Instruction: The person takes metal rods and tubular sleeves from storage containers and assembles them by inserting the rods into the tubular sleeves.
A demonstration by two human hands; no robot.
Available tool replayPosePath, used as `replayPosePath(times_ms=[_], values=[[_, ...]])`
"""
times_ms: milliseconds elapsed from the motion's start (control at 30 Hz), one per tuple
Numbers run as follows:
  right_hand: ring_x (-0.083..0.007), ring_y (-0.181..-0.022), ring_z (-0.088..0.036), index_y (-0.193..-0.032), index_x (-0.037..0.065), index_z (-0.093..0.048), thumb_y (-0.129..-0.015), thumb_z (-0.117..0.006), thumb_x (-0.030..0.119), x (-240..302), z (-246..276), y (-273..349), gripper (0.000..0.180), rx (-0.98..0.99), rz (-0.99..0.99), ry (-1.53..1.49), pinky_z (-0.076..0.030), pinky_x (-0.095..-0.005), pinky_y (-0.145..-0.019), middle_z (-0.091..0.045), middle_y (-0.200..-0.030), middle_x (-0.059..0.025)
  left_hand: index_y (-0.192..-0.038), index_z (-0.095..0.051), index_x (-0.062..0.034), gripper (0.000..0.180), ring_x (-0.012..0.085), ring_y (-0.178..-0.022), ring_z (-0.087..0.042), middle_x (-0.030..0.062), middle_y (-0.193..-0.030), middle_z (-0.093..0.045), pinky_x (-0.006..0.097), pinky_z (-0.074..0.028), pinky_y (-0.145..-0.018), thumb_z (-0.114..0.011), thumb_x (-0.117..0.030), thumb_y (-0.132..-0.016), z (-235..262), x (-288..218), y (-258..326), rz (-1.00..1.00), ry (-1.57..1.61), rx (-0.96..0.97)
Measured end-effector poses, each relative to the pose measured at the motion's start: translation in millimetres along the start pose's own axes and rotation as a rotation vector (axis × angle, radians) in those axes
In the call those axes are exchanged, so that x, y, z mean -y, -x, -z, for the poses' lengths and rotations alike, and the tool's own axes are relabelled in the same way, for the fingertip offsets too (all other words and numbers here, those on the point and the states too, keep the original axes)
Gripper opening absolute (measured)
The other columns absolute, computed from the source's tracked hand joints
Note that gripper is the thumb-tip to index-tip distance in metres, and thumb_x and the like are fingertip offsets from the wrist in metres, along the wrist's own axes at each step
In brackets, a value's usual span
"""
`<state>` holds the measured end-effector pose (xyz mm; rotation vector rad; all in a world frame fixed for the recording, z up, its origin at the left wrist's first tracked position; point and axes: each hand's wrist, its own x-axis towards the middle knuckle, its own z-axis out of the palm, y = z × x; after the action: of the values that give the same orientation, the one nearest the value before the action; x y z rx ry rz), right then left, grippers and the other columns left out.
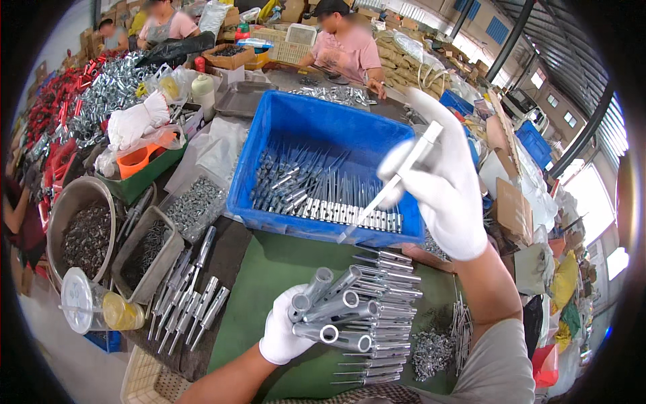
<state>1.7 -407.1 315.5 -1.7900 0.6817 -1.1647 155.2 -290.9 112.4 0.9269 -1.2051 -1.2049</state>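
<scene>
In a white glove, my left hand (pixel 286 331) is closed around a bundle of short metal tubes (pixel 330 306), their open ends pointing right. Raised over the right rim of the blue bin (pixel 316 227), my gloved right hand (pixel 444 195) grips a metal rod with a sleeve (pixel 410 160), tilted with its thin end down and left; it is slightly blurred. The bin holds many similar sleeved rods (pixel 336 202), with a row of sleeves along its near side. A stack of sleeved rods (pixel 387 303) lies on the green mat (pixel 242 289) right of the bundle.
Small metal parts (pixel 433 353) and thin rods (pixel 461 326) lie at the right of the mat. On the left are more tools (pixel 188 296), a round tub (pixel 81 229), a grey tray (pixel 147 256) and a clear plastic jar (pixel 81 303). A person (pixel 346 47) works across the table.
</scene>
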Motion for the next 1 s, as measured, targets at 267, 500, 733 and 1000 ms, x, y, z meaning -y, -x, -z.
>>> replayPosePath(times_ms=[267,500,733,1000], values=[[-0.0154,-0.078,-0.064,-0.137,0.003,-0.036,-0.082,-0.065,0.002,34.8,-1.1,59.8,0.062,0.118,-0.014,0.024,-0.053,-0.0291,-0.074,-0.064,-0.094,-0.0121,-0.104,-0.055,-0.0196,0.045,0.0168,-0.079,-0.06,0.0055,-0.095,-0.063,0.031,-0.049,-0.058,-0.038,-0.06,-0.091,-5.5,-7.2,2.7,-0.044,0.086,0.07],[-0.0181,-0.077,-0.068,-0.121,-0.001,-0.052,-0.072,-0.069,-0.006,11.1,-14.7,63.4,0.052,0.314,0.23,0.446,-0.053,-0.0307,-0.069,-0.068,-0.089,-0.0097,-0.113,-0.052,-0.0082,0.036,0.0169,-0.092,-0.06,0.0095,-0.106,-0.061,0.032,-0.051,-0.07,-0.051,-0.036,-0.089,-5.0,24.6,11.9,0.072,0.279,0.006],[-0.0238,-0.072,-0.067,-0.113,0.0,-0.058,-0.068,-0.071,-0.002,1.2,-18.7,53.0,0.047,0.357,0.361,0.486,-0.052,-0.0321,-0.064,-0.068,-0.086,-0.0095,-0.12,-0.05,-0.0132,0.059,0.0161,-0.091,-0.057,0.0068,-0.112,-0.06,0.029,-0.045,-0.064,-0.031,-0.063,-0.093,-1.0,5.6,4.6,0.262,0.6,0.035],[-0.0252,-0.071,-0.066,-0.108,0.0,-0.06,-0.067,-0.072,-0.001,1.7,-19.1,52.9,0.043,0.33,0.364,0.487,-0.052,-0.0335,-0.063,-0.068,-0.084,-0.0093,-0.111,-0.05,-0.0049,0.038,0.0123,-0.086,-0.057,0.0056,-0.099,-0.058,0.029,-0.048,-0.067,-0.069,-0.011,-0.078,-6.7,13.3,4.9,0.193,0.407,-0.048]])
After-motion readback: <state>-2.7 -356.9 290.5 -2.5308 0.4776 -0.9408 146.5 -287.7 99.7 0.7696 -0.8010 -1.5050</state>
